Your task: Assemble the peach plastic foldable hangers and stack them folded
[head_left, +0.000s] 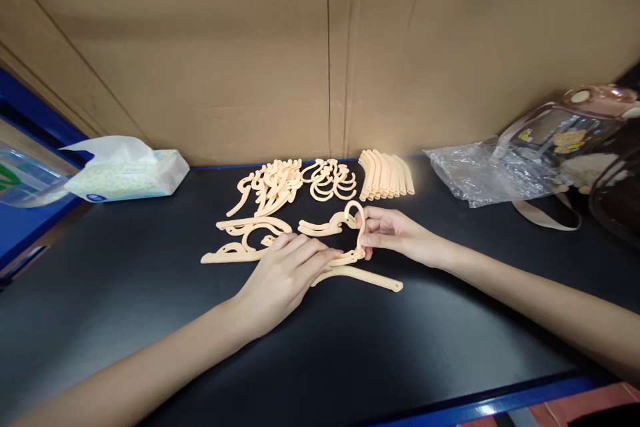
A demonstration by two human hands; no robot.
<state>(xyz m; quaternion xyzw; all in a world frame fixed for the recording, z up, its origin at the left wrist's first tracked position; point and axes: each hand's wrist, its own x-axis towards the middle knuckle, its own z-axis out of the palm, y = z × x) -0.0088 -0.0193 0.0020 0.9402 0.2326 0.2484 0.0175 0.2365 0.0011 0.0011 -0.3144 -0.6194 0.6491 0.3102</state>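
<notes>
On the black table top [150, 320] my left hand [285, 273] lies palm down, pressing on a pale peach plastic hanger part [365, 277] whose arm sticks out to the right. My right hand [395, 233] pinches the hook piece [359, 227] that rises from the same assembly. Loose curved hanger arms [247, 240] lie just left of my left hand. Behind them sit a pile of curved arms [270, 187], a pile of hooks [330, 180] and a row of straight bars [385, 177].
A cardboard wall [320, 47] closes the back. A tissue pack [125, 173] lies at the far left, next to a clear container [25, 173]. Crumpled clear plastic [480, 173] and a transparent bag with a strap [565, 133] are at the right. The blue table edge [500, 403] runs along the front.
</notes>
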